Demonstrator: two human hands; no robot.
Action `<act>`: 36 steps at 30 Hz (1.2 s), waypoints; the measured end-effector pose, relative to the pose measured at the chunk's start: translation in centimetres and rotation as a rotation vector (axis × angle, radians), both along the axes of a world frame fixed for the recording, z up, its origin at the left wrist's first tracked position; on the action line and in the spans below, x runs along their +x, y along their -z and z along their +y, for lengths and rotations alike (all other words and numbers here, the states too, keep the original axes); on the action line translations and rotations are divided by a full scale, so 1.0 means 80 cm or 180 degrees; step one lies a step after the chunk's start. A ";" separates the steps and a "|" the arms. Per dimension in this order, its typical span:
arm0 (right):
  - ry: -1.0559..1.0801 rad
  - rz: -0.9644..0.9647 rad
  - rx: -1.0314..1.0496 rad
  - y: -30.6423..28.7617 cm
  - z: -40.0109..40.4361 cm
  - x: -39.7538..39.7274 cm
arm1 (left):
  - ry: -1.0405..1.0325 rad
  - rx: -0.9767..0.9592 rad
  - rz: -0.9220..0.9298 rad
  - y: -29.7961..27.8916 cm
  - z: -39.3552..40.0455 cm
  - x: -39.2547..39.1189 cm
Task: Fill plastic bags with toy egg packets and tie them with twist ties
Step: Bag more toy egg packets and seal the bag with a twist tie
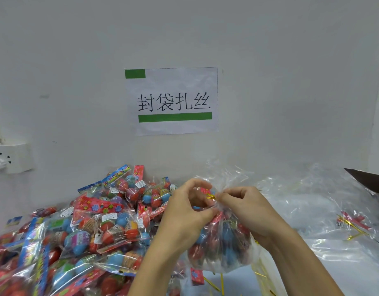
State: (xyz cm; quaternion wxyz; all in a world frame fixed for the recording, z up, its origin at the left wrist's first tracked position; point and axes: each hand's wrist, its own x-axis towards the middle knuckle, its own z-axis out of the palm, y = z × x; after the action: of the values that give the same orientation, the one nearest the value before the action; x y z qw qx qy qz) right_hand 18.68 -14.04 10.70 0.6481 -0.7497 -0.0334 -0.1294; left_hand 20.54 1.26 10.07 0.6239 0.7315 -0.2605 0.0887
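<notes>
your left hand and right hand pinch the gold twist tie at the filled bag neck; loosen your fingers and the gathered plastic could slip open.

A clear plastic bag at lower centre, stuffed with red and blue toy egg packets, stands upright with its neck gathered by a gold twist tie. Loose packets heap lower left.
</notes>
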 end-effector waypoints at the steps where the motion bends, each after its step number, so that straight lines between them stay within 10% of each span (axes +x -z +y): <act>1: 0.0021 0.0011 0.0007 0.001 0.001 0.001 | -0.0056 0.0027 -0.0026 0.000 -0.001 -0.001; 24: -0.0311 0.0100 0.0115 -0.007 -0.008 -0.008 | -0.1044 0.0833 -0.2309 0.003 0.003 0.009; 36: -0.0266 0.0283 0.0323 -0.011 -0.009 -0.008 | -0.1081 0.1146 -0.2233 -0.003 0.005 0.003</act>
State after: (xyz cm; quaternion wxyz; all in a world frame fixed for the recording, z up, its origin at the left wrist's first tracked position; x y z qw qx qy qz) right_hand 18.07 -14.77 11.58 0.6910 -0.7189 -0.0293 -0.0704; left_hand 20.78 1.65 10.32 0.3364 0.7867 -0.3441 0.3866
